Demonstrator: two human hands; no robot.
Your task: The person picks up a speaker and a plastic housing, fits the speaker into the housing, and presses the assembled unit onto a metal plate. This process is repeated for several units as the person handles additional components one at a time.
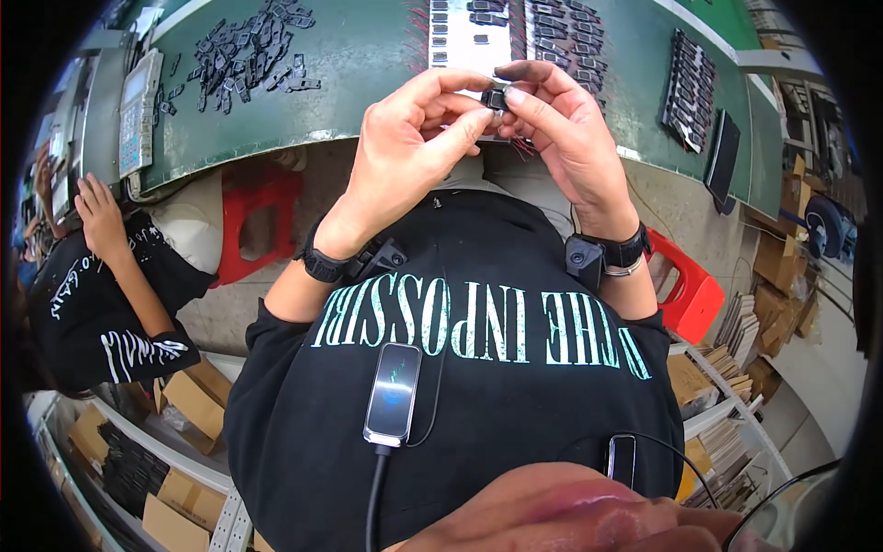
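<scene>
Over the near edge of the green table (359, 110), my left hand (405, 143) and my right hand (575, 138) meet. Between their fingertips they pinch a small black plastic part (497, 98), both hands closed on it. Its finer details are partly covered by my fingers. Just beyond my hands lies a white sheet (460, 53) bearing small dark pieces, with thin red wires along its side. Rows of black parts (570, 46) stand to the right of the sheet. To the left is a loose pile of similar black plastic parts (244, 55).
A strip of black parts (688, 87) and a flat black panel (724, 156) lie at the table's right. A white keypad device (138, 110) stands at the left, near a co-worker's hand (99, 216). Red stools (258, 221) and cardboard boxes (189, 501) surround me.
</scene>
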